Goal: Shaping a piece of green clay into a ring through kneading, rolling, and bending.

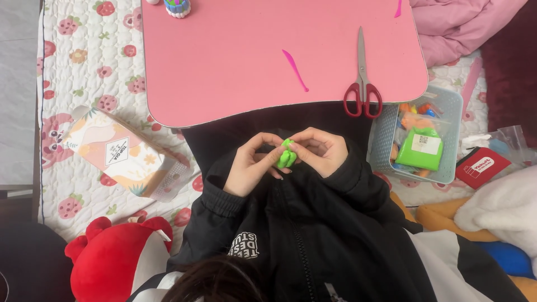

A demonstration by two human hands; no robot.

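Note:
Both my hands meet in front of my chest, just below the near edge of the pink lap table (224, 67). My left hand (251, 166) and my right hand (323, 151) pinch a small lump of bright green modelling clay (287, 156) between their fingertips. The clay looks folded into a few lobes. I wear a black zip jacket.
Red-handled scissors (362, 84) and a thin pink modelling tool (295, 70) lie on the table; a small multicoloured clay figure (177, 6) stands at its far edge. A pale blue basket (453, 140) at the right holds a green packet (423, 148). A patterned tissue box (120, 152) and a red plush (114, 260) lie at the left.

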